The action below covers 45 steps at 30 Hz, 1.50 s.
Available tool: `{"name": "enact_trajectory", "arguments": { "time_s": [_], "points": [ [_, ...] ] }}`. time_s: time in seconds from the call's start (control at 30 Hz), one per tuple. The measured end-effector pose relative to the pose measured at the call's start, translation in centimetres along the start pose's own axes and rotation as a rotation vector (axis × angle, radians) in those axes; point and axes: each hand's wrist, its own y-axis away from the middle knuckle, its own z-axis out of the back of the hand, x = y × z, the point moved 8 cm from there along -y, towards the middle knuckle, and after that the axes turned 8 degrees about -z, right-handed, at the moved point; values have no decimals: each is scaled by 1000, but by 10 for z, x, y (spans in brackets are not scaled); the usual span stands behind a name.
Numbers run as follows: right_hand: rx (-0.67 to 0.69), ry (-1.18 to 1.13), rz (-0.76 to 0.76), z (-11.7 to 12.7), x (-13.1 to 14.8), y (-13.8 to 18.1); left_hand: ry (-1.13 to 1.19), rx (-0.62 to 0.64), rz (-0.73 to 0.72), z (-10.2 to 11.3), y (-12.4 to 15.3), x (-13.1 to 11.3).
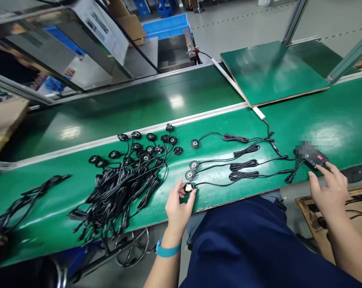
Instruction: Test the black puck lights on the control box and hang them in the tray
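My left hand [178,208] pinches a small round black lamp puck [189,187] at the near edge of the green bench [79,208]; the puck glows white. Its thin black cable runs right past coiled bundles [243,175] to a connector [289,177]. Three more pucks [195,165] with coiled leads lie just beyond. My right hand [329,192] rests its fingertips on a black controller box [314,158] with a red button, fingers spread.
A tangled heap of black pucks and cables [129,172] lies to the left, and a loose cable bundle [25,200] sits farther left. A green board [271,72] lies at the back right. A wooden tray [349,216] with cables stands at my right.
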Motion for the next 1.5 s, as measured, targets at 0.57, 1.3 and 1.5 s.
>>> {"name": "enact_trajectory", "arguments": {
  "time_s": [0.57, 1.3, 1.5],
  "points": [
    [9, 5, -21, 1, -2, -1, 31, 14, 30, -3, 3, 7],
    [16, -64, -62, 8, 8, 1, 41, -22, -85, 15, -18, -17],
    [-61, -124, -97, 23, 12, 0, 64, -31, -81, 14, -15, -13]
  ]
}}
